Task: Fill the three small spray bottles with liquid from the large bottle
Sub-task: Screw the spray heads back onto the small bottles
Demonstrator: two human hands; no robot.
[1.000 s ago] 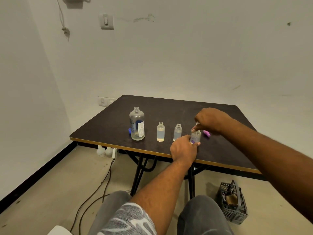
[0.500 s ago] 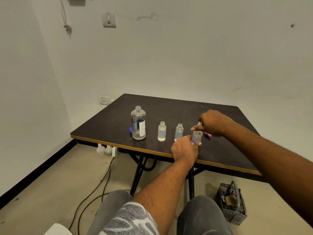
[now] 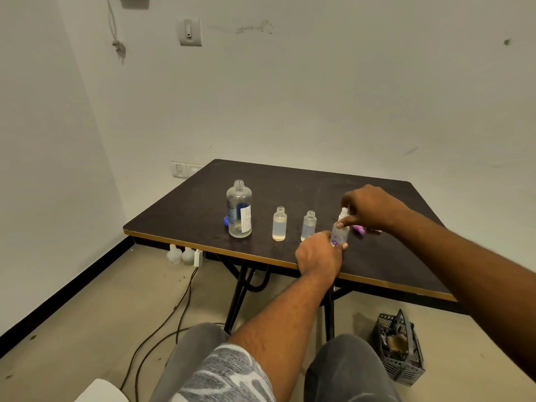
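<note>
The third small bottle is gripped low down by the left hand, whose fingers are curled round it, near the front edge of the table. Its white spray top is pinched by the right hand. Two open small bottles holding liquid are stood between it and the uncapped large bottle.

In a row near the table's front edge, left to right: large bottle, small bottle, second small bottle, third small bottle — between left hand in front and right hand behind. On the floor below right — basket.
</note>
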